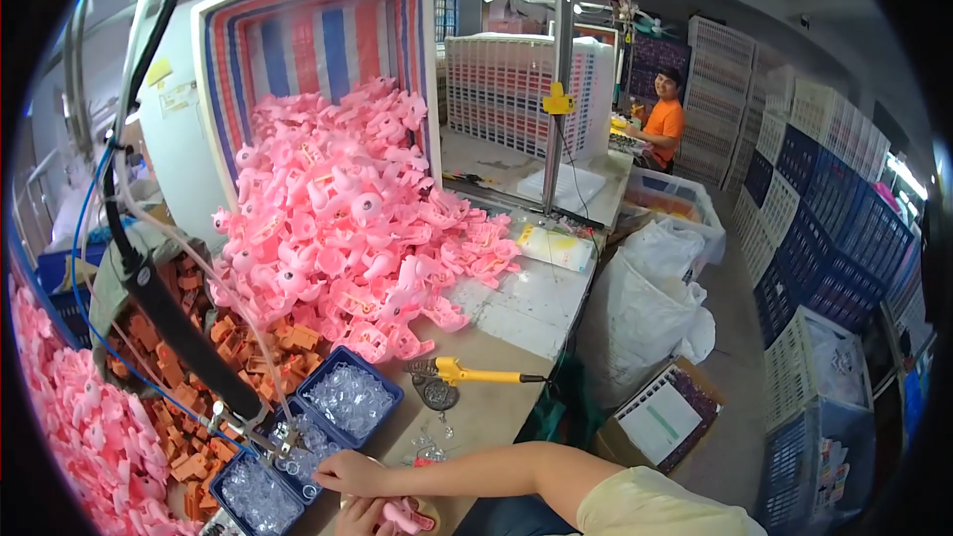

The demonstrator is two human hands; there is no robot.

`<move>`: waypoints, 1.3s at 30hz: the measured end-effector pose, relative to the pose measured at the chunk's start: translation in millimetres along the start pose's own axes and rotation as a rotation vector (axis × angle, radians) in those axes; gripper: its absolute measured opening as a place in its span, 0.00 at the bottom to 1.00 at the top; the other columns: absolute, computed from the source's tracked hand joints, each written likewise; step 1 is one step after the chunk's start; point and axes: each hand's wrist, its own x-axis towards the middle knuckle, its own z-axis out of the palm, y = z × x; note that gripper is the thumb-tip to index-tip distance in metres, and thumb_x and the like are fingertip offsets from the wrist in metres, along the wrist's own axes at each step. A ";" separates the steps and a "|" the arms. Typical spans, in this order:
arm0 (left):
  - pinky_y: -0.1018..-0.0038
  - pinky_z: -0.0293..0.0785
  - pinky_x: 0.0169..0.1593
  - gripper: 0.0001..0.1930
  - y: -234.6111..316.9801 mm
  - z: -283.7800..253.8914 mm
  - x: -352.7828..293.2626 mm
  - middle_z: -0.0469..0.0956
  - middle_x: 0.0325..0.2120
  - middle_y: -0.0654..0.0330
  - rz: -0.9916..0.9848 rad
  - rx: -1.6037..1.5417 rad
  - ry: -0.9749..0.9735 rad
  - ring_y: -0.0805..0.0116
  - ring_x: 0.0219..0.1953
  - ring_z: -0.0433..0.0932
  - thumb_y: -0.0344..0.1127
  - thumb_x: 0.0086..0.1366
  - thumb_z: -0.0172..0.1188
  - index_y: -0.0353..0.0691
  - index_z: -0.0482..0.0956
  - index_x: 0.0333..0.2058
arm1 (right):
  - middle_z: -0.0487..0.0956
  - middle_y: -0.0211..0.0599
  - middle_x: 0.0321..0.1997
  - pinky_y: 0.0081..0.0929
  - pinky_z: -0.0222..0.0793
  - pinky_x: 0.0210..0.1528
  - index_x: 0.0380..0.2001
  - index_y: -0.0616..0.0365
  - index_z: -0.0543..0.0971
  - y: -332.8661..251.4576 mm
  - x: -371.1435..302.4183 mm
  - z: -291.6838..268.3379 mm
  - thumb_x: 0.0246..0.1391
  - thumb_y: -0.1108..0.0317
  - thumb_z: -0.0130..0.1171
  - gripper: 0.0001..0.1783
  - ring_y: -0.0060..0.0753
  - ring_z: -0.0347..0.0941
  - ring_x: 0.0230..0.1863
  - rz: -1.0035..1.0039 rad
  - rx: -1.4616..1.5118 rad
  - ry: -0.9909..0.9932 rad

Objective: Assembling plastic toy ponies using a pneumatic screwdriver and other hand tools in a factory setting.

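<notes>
Reaching in from the lower right, my right hand (347, 473) is at the edge of a blue bin (295, 481) of small clear plastic parts (308, 452). Its fingers are bunched together, and whatever they may hold is hidden. Below it, at the lower edge, my left hand (359, 516) grips a pink plastic toy part (405, 516), partly cut off by the picture. A black rod-shaped tool (189, 333) with hoses slants down to a metal tip (286, 437) beside my right hand. Two more blue bins, one behind (347, 397) and one to the left (260, 496), hold similar clear parts.
A large heap of pink toy parts (338, 208) spills from a striped-lined box (328, 35) onto the table. Orange parts (189, 387) lie left of the bins. A yellow-handled soldering iron (476, 374) rests right of them. Beyond stand a white sack (645, 308), stacked crates (834, 199) and an orange-shirted person (663, 124).
</notes>
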 end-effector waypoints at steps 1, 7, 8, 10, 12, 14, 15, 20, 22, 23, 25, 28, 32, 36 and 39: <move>0.59 0.59 0.57 0.21 -7.5 6.8 -3.7 0.68 0.49 0.43 0.004 -0.051 -0.001 0.45 0.54 0.64 0.36 0.58 0.51 0.31 0.69 0.49 | 0.71 0.52 0.19 0.42 0.61 0.26 0.17 0.64 0.71 -0.6 -0.8 0.4 0.52 0.57 0.51 0.20 0.55 0.69 0.23 0.005 -0.009 -0.021; 0.63 0.62 0.54 0.23 0.2 -0.8 -8.7 0.68 0.50 0.43 -0.051 -0.170 -0.126 0.45 0.52 0.66 0.37 0.59 0.52 0.30 0.66 0.52 | 0.73 0.49 0.19 0.43 0.63 0.27 0.16 0.62 0.73 -2.9 -8.7 4.9 0.51 0.57 0.50 0.20 0.55 0.70 0.24 0.002 0.006 -0.015; 0.62 0.62 0.53 0.23 2.2 -5.1 -6.0 0.68 0.49 0.43 -0.049 -0.172 -0.178 0.44 0.51 0.66 0.37 0.59 0.51 0.30 0.66 0.51 | 0.73 0.48 0.19 0.43 0.63 0.26 0.17 0.61 0.73 -3.6 -9.6 4.9 0.52 0.56 0.50 0.20 0.53 0.70 0.23 -0.001 -0.008 -0.027; 0.60 0.62 0.52 0.22 35.4 -27.3 18.5 0.69 0.46 0.43 -0.011 -0.139 -0.260 0.44 0.49 0.67 0.36 0.59 0.50 0.29 0.66 0.50 | 0.73 0.48 0.18 0.44 0.64 0.26 0.17 0.61 0.73 -4.8 -10.9 4.3 0.52 0.55 0.50 0.20 0.52 0.70 0.23 0.007 0.015 -0.036; 0.60 0.62 0.52 0.23 28.8 -29.7 11.3 0.68 0.46 0.42 -0.042 -0.092 -0.284 0.43 0.48 0.67 0.37 0.59 0.51 0.29 0.65 0.50 | 0.74 0.46 0.20 0.44 0.65 0.28 0.17 0.59 0.73 -8.4 -8.1 9.1 0.52 0.54 0.49 0.20 0.52 0.71 0.24 -0.006 -0.023 -0.027; 0.57 0.61 0.53 0.19 19.8 -24.0 -0.2 0.69 0.45 0.43 -0.075 -0.088 -0.205 0.43 0.49 0.66 0.38 0.58 0.50 0.33 0.71 0.46 | 0.75 0.45 0.20 0.43 0.66 0.28 0.17 0.58 0.74 -12.3 -5.3 11.0 0.52 0.55 0.49 0.19 0.51 0.72 0.25 0.014 0.000 -0.041; 0.57 0.61 0.53 0.19 13.2 -21.5 -3.6 0.69 0.45 0.43 -0.113 -0.067 -0.203 0.43 0.49 0.66 0.38 0.58 0.50 0.33 0.71 0.46 | 0.75 0.45 0.21 0.43 0.67 0.29 0.17 0.58 0.74 -13.1 -3.5 10.3 0.52 0.55 0.50 0.19 0.51 0.72 0.25 0.034 -0.021 -0.049; 0.59 0.64 0.52 0.27 17.3 -25.7 14.3 0.72 0.45 0.44 -0.080 -0.129 -0.199 0.45 0.48 0.70 0.41 0.51 0.53 0.32 0.70 0.49 | 0.77 0.47 0.22 0.43 0.69 0.30 0.19 0.57 0.76 -5.6 -4.4 1.7 0.51 0.55 0.49 0.18 0.51 0.74 0.26 0.026 -0.015 -0.042; 0.60 0.65 0.52 0.26 19.8 -26.5 0.7 0.72 0.46 0.45 -0.168 -0.169 -0.185 0.47 0.48 0.71 0.41 0.51 0.53 0.34 0.70 0.49 | 0.77 0.47 0.22 0.43 0.69 0.30 0.19 0.57 0.77 -6.3 -5.3 10.9 0.51 0.55 0.49 0.18 0.51 0.74 0.27 0.006 -0.023 -0.063; 0.60 0.64 0.53 0.26 20.8 -26.8 -0.7 0.72 0.46 0.45 -0.199 -0.195 -0.185 0.47 0.49 0.71 0.41 0.52 0.53 0.34 0.70 0.49 | 0.76 0.46 0.22 0.43 0.69 0.30 0.20 0.57 0.77 -5.9 -5.6 10.0 0.51 0.55 0.50 0.18 0.50 0.74 0.27 0.001 -0.054 -0.068; 0.61 0.64 0.54 0.25 19.8 -21.7 0.8 0.71 0.48 0.47 -0.107 -0.227 -0.116 0.50 0.49 0.71 0.39 0.53 0.51 0.35 0.70 0.50 | 0.76 0.45 0.23 0.42 0.67 0.31 0.21 0.58 0.77 -12.2 -7.7 -2.1 0.51 0.55 0.49 0.17 0.50 0.73 0.27 0.069 -0.028 -0.157; 0.63 0.58 0.59 0.25 19.2 -13.3 4.3 0.65 0.55 0.51 -0.099 -0.264 -0.190 0.52 0.58 0.62 0.39 0.58 0.49 0.38 0.66 0.54 | 0.75 0.47 0.22 0.42 0.66 0.29 0.20 0.59 0.76 -9.7 -13.6 -9.5 0.51 0.56 0.50 0.18 0.49 0.73 0.26 -0.004 -0.078 -0.104; 0.65 0.63 0.55 0.24 29.9 -17.5 5.2 0.69 0.52 0.53 -0.101 -0.145 -0.125 0.55 0.55 0.66 0.36 0.55 0.53 0.39 0.69 0.52 | 0.73 0.48 0.20 0.40 0.63 0.25 0.18 0.61 0.75 -13.7 -14.0 -12.0 0.52 0.57 0.51 0.19 0.50 0.70 0.23 0.040 -0.049 -0.090; 0.68 0.66 0.51 0.24 52.1 -20.3 12.6 0.71 0.49 0.55 0.126 0.479 -0.139 0.60 0.53 0.69 0.38 0.52 0.55 0.39 0.70 0.50 | 0.70 0.47 0.16 0.35 0.59 0.22 0.18 0.64 0.74 -15.8 -12.0 -17.0 0.53 0.58 0.54 0.19 0.47 0.66 0.18 0.088 -0.004 -0.079; 0.65 0.67 0.51 0.22 56.7 9.9 9.0 0.72 0.45 0.55 -0.178 0.529 0.070 0.58 0.46 0.72 0.38 0.51 0.54 0.40 0.72 0.47 | 0.70 0.46 0.16 0.34 0.59 0.21 0.17 0.64 0.74 -11.9 -8.3 -16.2 0.53 0.59 0.53 0.19 0.46 0.66 0.17 0.111 0.002 -0.085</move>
